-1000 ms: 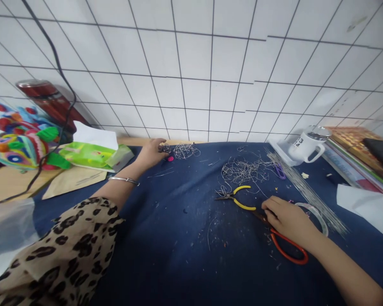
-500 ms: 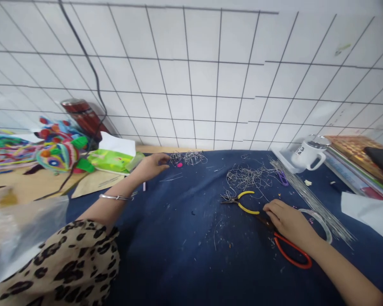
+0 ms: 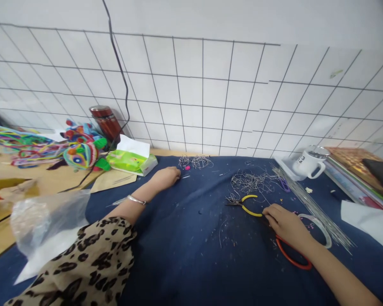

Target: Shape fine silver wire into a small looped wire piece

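Observation:
My left hand (image 3: 166,177) is lowered to the cloth at the back, its fingers closed; whatever they hold is hidden. Short straight wires (image 3: 185,177) lie at its fingertips, just in front of a pink bead-like piece (image 3: 187,168) and small shaped wire pieces (image 3: 200,161). My right hand (image 3: 284,223) is closed, with a thin wire (image 3: 265,199) leading up from its fingertips. Beneath that hand lies a red-handled cutting tool (image 3: 292,257), its head covered. Yellow-handled pliers (image 3: 249,206) rest with spread handles left of my right hand.
A tangle of wire (image 3: 252,182), a bundle of straight wires (image 3: 315,208), a clear ring-shaped coil (image 3: 322,227) and a white mug (image 3: 311,163) are on the right. Tissues (image 3: 130,161), a plastic bag (image 3: 51,221), a colourful fuzzy figure (image 3: 79,156) and a red flask (image 3: 107,123) are left.
My left hand has come down onto the cloth over the short wires, its fingers closing. My right hand stays by the red-handled tool. The view has shifted left and upward.

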Demonstrator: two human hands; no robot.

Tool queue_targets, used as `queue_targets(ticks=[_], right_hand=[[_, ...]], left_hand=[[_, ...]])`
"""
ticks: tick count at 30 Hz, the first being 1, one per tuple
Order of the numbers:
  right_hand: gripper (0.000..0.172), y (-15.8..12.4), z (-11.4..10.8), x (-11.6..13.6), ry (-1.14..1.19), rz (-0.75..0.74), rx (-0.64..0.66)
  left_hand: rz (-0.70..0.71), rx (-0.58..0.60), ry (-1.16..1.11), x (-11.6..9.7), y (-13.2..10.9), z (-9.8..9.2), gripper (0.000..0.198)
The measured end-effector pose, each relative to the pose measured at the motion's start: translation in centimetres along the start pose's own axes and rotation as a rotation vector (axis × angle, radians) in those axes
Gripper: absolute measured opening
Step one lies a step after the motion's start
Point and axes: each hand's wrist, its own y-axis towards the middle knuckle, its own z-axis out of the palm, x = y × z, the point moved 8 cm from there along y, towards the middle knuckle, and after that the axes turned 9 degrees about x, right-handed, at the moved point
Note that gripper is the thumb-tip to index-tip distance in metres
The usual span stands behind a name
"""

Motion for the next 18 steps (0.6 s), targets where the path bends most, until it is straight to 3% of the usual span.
queue_targets(ticks=[6,11,15,18], right_hand=[[0.017,0.6,-1.5,2.2,0.134,-0.005,-0.008],[0.013,2.9,-2.4,8.0,0.256,-0.161,0.031],[0.012,6.5,-0.8,12.5,0.218,-0.27,0.062],[0.014,9.6,1.1,14.4,0.18,-0.273,0.085]], left_hand=[[-0.023,0.044,0.063,0.1,0.4,0.7,0.026],[-0.04,0.066,0.094,0.4,0.8,0.8,0.024],[-0.03,0.037,0.106,-0.1,0.4,0.9,0.023],[-0.017,0.012,0.06,-0.3,0.1,1.0,0.02]])
